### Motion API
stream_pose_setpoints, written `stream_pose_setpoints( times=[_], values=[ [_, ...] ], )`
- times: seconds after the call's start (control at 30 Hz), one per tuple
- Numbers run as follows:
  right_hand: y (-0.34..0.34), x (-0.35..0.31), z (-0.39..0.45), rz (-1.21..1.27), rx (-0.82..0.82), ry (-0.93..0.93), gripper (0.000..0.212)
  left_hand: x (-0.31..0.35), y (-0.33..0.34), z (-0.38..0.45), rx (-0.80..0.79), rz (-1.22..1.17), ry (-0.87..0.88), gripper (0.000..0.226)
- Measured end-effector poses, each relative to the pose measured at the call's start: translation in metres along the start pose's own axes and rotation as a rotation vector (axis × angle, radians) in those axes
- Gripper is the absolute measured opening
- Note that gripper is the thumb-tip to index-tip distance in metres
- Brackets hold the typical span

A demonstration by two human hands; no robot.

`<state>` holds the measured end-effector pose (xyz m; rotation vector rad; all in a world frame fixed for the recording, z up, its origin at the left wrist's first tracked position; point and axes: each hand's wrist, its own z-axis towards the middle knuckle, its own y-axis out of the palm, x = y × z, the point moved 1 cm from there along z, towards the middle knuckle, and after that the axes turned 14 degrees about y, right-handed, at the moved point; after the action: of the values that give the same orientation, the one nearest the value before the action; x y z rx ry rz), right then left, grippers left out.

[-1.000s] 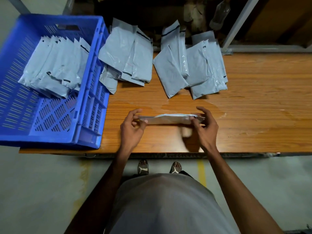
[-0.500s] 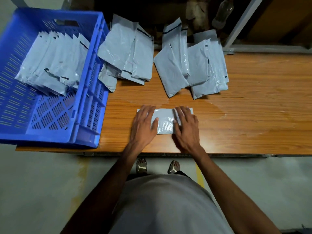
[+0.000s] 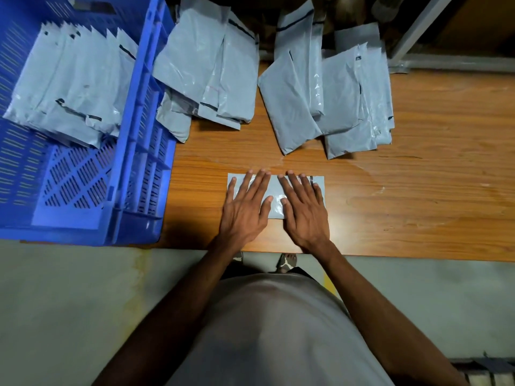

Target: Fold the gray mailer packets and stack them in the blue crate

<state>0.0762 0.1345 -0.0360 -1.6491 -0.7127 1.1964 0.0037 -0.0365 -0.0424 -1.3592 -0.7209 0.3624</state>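
A folded gray mailer packet lies flat on the wooden table near its front edge. My left hand presses on its left half with straight, spread fingers. My right hand presses on its right half the same way. The blue crate stands at the table's left end and holds a row of several folded gray packets leaning against each other.
Two loose piles of unfolded gray mailers lie behind the hands, one pile beside the crate and another pile to its right. A metal frame post rises at the back right. My body and feet are below the table's front edge.
One second ago both hands pinched the packet's ends while folding it above the table. The packet now lies flat and both palms press on it.
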Motion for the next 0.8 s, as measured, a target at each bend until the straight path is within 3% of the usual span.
stream_pose_setpoints(
  times=[0.8],
  values=[
    [-0.0001, 0.0006, 0.0034, 0.015, -0.029, 0.005, 0.055, -0.0016, 0.0007, 0.0035, -0.041, -0.010, -0.013, 0.061]
  ],
)
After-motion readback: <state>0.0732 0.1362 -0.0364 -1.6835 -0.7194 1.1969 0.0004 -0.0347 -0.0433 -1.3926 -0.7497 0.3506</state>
